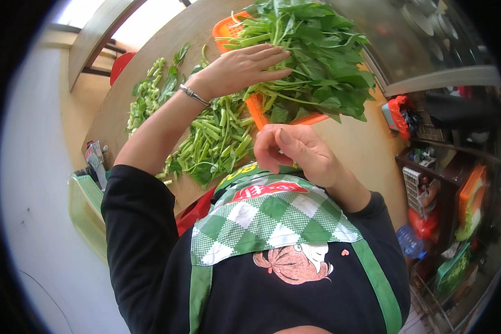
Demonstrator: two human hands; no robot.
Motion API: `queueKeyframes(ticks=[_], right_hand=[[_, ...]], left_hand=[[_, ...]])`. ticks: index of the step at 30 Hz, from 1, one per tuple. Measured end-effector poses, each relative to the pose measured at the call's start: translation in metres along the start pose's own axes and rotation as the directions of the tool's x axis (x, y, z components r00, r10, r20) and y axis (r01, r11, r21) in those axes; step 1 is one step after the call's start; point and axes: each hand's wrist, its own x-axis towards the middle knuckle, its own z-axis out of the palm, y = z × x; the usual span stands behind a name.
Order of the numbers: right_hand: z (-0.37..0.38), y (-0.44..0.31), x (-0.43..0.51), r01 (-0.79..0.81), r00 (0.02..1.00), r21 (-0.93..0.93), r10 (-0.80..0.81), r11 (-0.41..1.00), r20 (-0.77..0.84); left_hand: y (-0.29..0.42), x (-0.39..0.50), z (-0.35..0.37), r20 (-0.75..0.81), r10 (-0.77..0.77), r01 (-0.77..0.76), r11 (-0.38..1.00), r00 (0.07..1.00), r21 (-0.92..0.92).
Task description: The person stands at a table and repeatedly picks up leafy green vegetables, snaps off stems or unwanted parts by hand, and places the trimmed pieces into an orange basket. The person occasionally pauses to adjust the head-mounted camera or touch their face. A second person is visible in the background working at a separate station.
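My left hand [250,67], with a silver bracelet on the wrist, lies flat over a big heap of leafy green vegetables [317,62]. Its fingers are stretched out against the stems and grip nothing. That heap fills an orange plastic basket [256,112] on the wooden table and spills past its rim. Just off the near side of the basket, my right hand [298,152] is held with its fingers curled in and the thumb bent over them. No item shows in it. Below my left forearm is a pile of cut green stems [217,129].
More stem pieces [150,87] lie farther left on the wooden table [117,100]. A pale green plastic basket [85,213] stands beyond the table's left edge. At right are a glass-fronted cabinet [426,46], shelves [438,163] with goods, and a clear plastic bottle [410,242].
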Motion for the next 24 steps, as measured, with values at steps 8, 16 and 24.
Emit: queueKeyframes(ticks=[8,16,24], right_hand=[[0.019,0.016,0.025,0.025,0.996,-0.187,-0.009,0.982,0.088],[0.060,0.053,0.033,-0.150,0.989,-0.317,0.139,0.937,-0.058],[0.079,0.069,0.059,-0.261,0.965,-0.281,0.244,0.924,-0.093]], left_hand=[[0.026,-0.037,-0.012,-0.145,-0.154,0.150,0.988,0.977,-0.034],[0.086,-0.184,0.026,-0.186,-0.498,0.479,0.866,0.847,-0.141],[0.064,-0.366,0.106,0.052,-0.994,0.937,0.070,0.093,-0.343]])
